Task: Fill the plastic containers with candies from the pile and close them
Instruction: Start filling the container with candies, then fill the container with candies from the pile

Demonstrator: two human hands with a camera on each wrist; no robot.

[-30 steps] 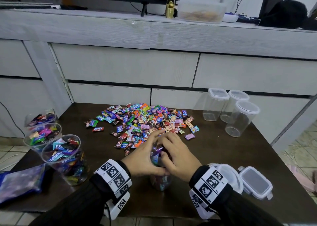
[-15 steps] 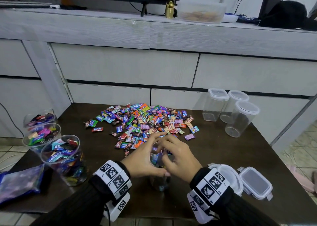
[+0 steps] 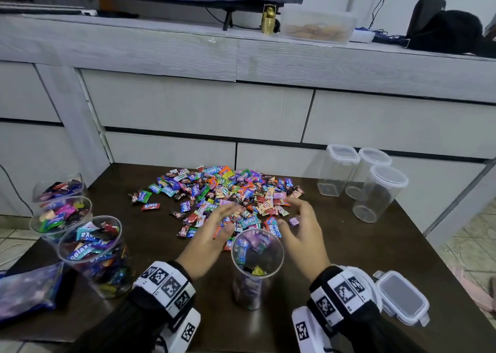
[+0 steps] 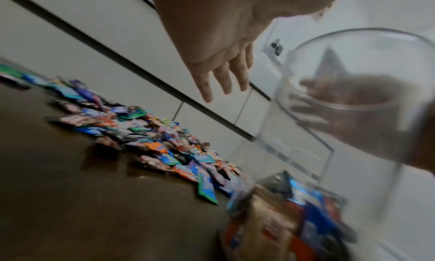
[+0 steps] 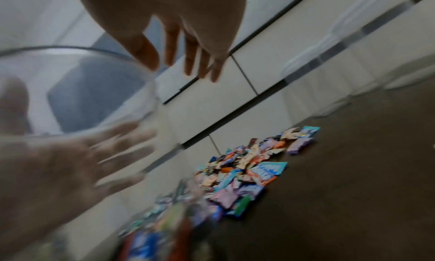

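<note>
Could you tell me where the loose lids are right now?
In the head view, the loose lids lie at the table's near right, beside the right hand's wrist.

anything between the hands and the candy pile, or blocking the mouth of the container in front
Nothing visible does. The left hand and right hand reach past either side of the open container, fingers already over the near edge of the candy pile. The container's mouth is uncovered.

Multicoloured wrapped candies (image 3: 225,194) lie on the dark brown wooden desk (image 3: 335,248); black-and-white checker-patterned wristbands (image 3: 166,285) at six o'clock.
</note>
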